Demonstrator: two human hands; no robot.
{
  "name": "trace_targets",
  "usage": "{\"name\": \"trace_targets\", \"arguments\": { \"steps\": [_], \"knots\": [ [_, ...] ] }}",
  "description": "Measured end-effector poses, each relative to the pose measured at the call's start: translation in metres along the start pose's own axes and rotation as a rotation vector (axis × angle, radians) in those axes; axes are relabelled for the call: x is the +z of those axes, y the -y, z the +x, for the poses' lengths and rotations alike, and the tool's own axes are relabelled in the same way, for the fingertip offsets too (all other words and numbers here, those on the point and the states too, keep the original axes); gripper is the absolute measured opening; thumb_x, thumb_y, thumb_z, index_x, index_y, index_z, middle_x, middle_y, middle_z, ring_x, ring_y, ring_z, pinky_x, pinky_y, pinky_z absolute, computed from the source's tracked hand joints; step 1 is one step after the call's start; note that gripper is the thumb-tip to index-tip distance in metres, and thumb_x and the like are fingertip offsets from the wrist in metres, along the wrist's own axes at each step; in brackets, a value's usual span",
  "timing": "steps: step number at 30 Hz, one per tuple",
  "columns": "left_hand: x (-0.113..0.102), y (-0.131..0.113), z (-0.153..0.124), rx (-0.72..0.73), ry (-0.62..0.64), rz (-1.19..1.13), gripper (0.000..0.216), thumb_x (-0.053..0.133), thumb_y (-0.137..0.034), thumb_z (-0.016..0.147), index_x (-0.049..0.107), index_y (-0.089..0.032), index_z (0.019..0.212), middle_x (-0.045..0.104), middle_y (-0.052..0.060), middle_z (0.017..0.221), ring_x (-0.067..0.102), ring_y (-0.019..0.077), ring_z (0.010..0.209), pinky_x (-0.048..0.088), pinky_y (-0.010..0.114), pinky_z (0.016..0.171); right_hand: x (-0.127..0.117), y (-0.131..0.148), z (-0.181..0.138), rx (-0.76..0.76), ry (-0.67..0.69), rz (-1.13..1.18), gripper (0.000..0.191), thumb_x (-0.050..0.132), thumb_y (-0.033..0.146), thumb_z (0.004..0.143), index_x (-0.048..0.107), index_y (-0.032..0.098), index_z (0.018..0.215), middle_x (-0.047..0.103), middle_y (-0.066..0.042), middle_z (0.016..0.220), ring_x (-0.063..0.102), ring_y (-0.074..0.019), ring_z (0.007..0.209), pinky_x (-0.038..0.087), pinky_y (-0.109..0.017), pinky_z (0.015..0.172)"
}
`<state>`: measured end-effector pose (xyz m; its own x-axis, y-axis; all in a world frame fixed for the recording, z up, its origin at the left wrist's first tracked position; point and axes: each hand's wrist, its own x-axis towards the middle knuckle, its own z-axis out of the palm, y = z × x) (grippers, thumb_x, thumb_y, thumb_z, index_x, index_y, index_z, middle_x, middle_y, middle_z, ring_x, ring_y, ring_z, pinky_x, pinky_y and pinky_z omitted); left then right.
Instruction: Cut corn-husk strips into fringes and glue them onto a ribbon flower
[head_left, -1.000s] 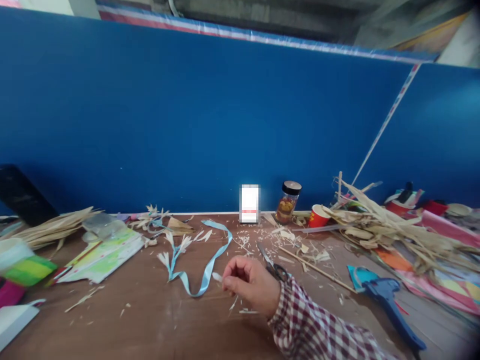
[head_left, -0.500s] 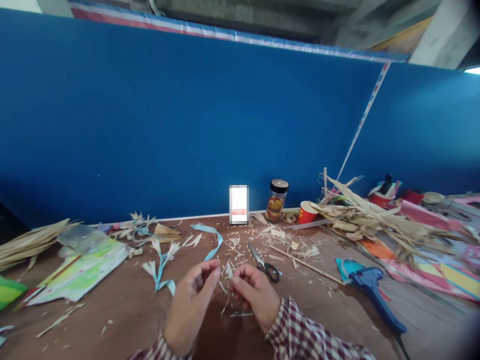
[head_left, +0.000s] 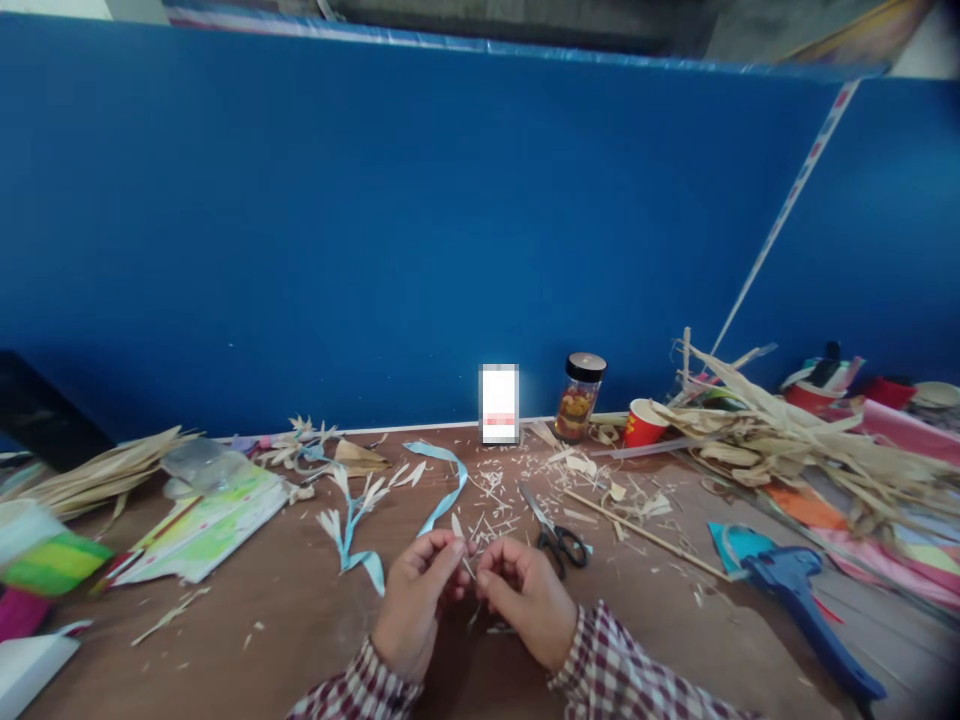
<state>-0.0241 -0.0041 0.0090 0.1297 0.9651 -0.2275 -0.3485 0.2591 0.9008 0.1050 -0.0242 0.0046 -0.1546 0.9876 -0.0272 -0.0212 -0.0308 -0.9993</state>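
A small pale pointed petal, seemingly cut from dried husk (head_left: 457, 526), stands up between the thumb and fingers of my left hand (head_left: 421, 600). Close on its right, my right hand (head_left: 534, 605) is closed in a pinch near the petal's lower end; what lies in that pinch is too small to make out. Black-handled scissors (head_left: 553, 535) lie just beyond my right hand, blades pointing away. Left of my hands lies a blue-stemmed spray with white petals (head_left: 349, 520). A light-blue ribbon (head_left: 452, 480) curls behind my left hand.
Pale scraps (head_left: 491, 485) litter the brown table (head_left: 247, 670). A lidded jar (head_left: 579, 400), a pixelated upright object (head_left: 499, 405) and a red paper cup (head_left: 643, 424) stand by the blue partition (head_left: 420, 220). On the right are dried husks (head_left: 780, 420), a thin stick (head_left: 645, 535) and a blue glue gun (head_left: 814, 610).
My hands have come closer together. The pale petal, earlier at my right fingertips, is now held upright in my left hand, whose fingers have closed. The view has shifted left.
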Motion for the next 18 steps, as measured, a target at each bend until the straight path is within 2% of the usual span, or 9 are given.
{"name": "trace_targets", "arguments": {
  "steps": [3, 5, 10, 13, 18],
  "knots": [
    [-0.009, -0.003, 0.005, -0.012, -0.039, -0.019, 0.021, 0.067, -0.029, 0.062, 0.058, -0.013, 0.072, 0.063, 0.003, 0.070, 0.052, 0.0066, 0.052, 0.041, 0.016, 0.047, -0.006, 0.008, 0.003, -0.047, 0.024, -0.116, 0.007, 0.050, 0.023, 0.077, 0.052, 0.016, 0.075, 0.054, 0.002, 0.062, 0.046, -0.0082, 0.053, 0.036, -0.019, 0.050],
    [-0.014, -0.003, 0.008, -0.002, -0.061, -0.034, 0.022, 0.069, -0.027, 0.059, 0.058, -0.012, 0.073, 0.064, 0.005, 0.072, 0.054, 0.0078, 0.054, 0.044, 0.018, 0.050, -0.013, 0.017, 0.012, -0.111, 0.029, -0.239, 0.007, 0.050, 0.022, 0.078, 0.053, 0.017, 0.080, 0.055, 0.002, 0.064, 0.047, -0.0089, 0.055, 0.037, -0.019, 0.052],
    [-0.016, 0.004, 0.008, 0.037, -0.059, -0.037, 0.023, 0.069, -0.028, 0.060, 0.061, -0.013, 0.075, 0.063, 0.002, 0.065, 0.057, 0.0105, 0.057, 0.046, 0.020, 0.054, -0.019, 0.034, 0.061, -0.257, 0.082, -0.676, 0.009, 0.053, 0.022, 0.075, 0.057, 0.018, 0.083, 0.059, 0.000, 0.071, 0.053, -0.0118, 0.062, 0.041, -0.023, 0.058],
    [-0.013, 0.008, 0.005, 0.094, -0.046, 0.008, 0.020, 0.067, -0.029, 0.062, 0.061, -0.013, 0.072, 0.061, 0.001, 0.063, 0.057, 0.0118, 0.057, 0.047, 0.021, 0.053, -0.007, 0.034, 0.098, -0.338, 0.154, -1.016, 0.014, 0.052, 0.025, 0.077, 0.058, 0.020, 0.089, 0.062, -0.001, 0.078, 0.055, -0.0141, 0.068, 0.042, -0.026, 0.063],
    [-0.013, 0.007, 0.004, 0.149, -0.123, 0.047, 0.022, 0.067, -0.031, 0.061, 0.061, -0.013, 0.074, 0.063, 0.003, 0.064, 0.059, 0.0140, 0.058, 0.048, 0.023, 0.053, 0.023, 0.024, 0.151, -0.346, 0.185, -1.136, 0.015, 0.058, 0.021, 0.074, 0.061, 0.018, 0.089, 0.061, -0.007, 0.092, 0.054, -0.0225, 0.086, 0.042, -0.035, 0.074]
  ]
}}
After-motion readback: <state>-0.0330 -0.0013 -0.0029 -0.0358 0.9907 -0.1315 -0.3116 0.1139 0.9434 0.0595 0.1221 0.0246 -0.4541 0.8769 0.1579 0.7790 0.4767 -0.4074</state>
